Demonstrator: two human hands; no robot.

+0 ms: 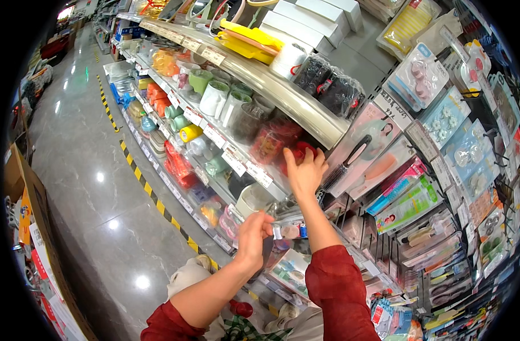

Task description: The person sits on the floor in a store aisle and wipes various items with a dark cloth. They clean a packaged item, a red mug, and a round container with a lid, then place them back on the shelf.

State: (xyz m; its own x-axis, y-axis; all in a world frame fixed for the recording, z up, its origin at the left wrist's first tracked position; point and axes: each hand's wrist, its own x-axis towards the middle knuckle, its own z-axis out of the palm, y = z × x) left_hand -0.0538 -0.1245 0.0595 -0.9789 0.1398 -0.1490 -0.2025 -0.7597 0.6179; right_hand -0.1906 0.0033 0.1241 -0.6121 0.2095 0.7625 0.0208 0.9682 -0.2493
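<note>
My right hand [306, 172] reaches into the middle shelf at its right end. Its thumb and fingers are on either side of a dark red item [301, 150], whose lower part is hidden by the hand. Just left of it stand red cups in clear wrapping [273, 143]. My left hand [252, 238] is lower and nearer to me, with its fingers curled. A dark surface shows beside its palm, and I cannot tell whether the hand holds it. Close above that hand sits a cream container [256, 198] on the shelf below.
White mugs [214, 98] and a green cup [199, 81] line the middle shelf. Above juts a shelf edge [260, 85] with price tags. Carded goods, including a hairbrush [348, 162], hang on hooks at right. Yellow-black tape [157, 202] marks the floor; a cardboard box [34, 204] stands left.
</note>
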